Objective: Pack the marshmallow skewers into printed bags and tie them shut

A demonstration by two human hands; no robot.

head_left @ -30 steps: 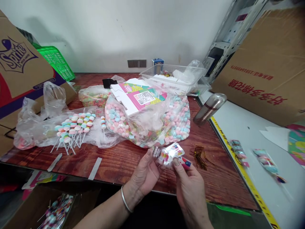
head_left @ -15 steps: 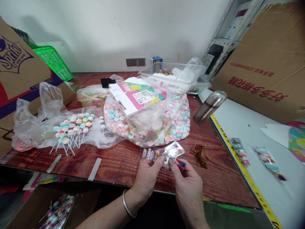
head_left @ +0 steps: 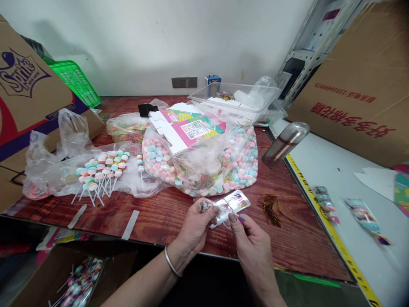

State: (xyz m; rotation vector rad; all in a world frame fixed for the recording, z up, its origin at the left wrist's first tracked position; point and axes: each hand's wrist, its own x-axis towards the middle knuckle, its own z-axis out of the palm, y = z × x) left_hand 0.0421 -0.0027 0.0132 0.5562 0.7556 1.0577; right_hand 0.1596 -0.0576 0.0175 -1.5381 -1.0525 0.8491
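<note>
Between my two hands is a small clear printed plastic bag (head_left: 203,206). My left hand (head_left: 197,226) pinches one end of it with thumb and fingers. At its other end my right hand (head_left: 252,243) is closed with thumb against fingers, gripping the bag's edge; a bit of red and blue print shows by the fingertips. Just beyond the hands lie shiny printed bags (head_left: 238,201) on the wooden table (head_left: 153,226). Gold twist ties (head_left: 271,209) are scattered to the right of them.
Marshmallow sticks (head_left: 107,166) rest on plastic film at left. A big bag of marshmallows (head_left: 156,160) with a printed card (head_left: 191,128) on top sits in the middle. A metal flask (head_left: 286,143) stands at right, near wrapped marshmallow sticks (head_left: 364,215). Below left is a carton (head_left: 35,281).
The bag has turned in my hands, its printed face now tilted and less visible. My left thumb has shifted slightly left along it. The view has moved a little.
</note>
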